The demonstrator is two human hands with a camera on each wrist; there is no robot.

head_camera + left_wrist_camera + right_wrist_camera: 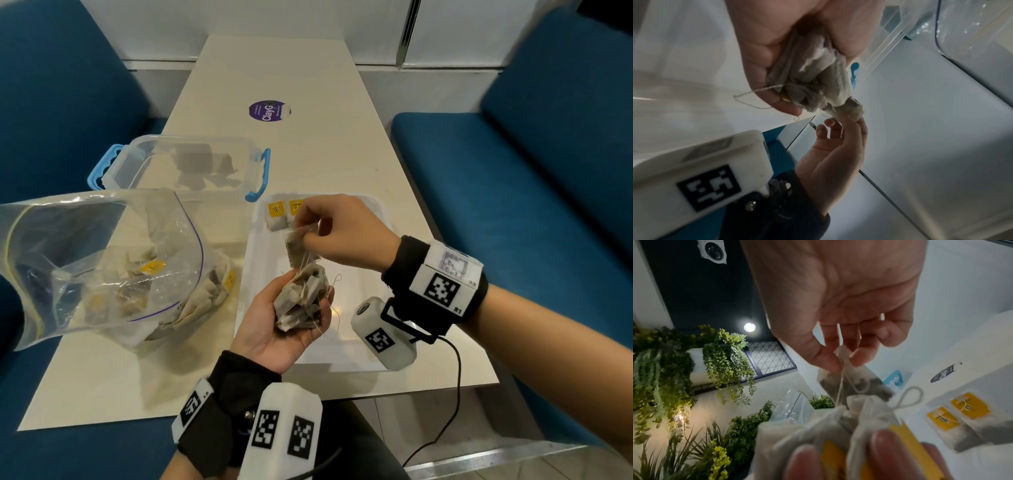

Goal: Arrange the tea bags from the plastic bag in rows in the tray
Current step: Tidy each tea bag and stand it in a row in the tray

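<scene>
Two tea bags (284,216) with yellow tags already lie side by side in the far left corner of the white tray (346,363), so the first row has only just begun. Your left hand (274,329) sits palm up over the near part of the tray, and its fingers curl round a crumpled bunch of tea bags (301,301) with loose strings hanging out. Your right hand (339,229) is just above the bunch. Its thumb and first fingers pinch the top corner of one tea bag (296,248), and the other fingers are loosely bent and hold nothing. That one bag hangs between your two hands, and in the right wrist view its string seems to run back down into the bunch. So I think you are at the step of pulling one bag free. Next, you will likely need to lift it slowly until its string and tag slip out, or the whole bunch may come up with it. Then lay it flat just beside the two in the corner, tag the same way. Many more bags wait in the plastic bag (102,267), which lies open on the table (308,68) to the left of the tray. A clear box with blue handles (185,168) stands behind it.
</scene>
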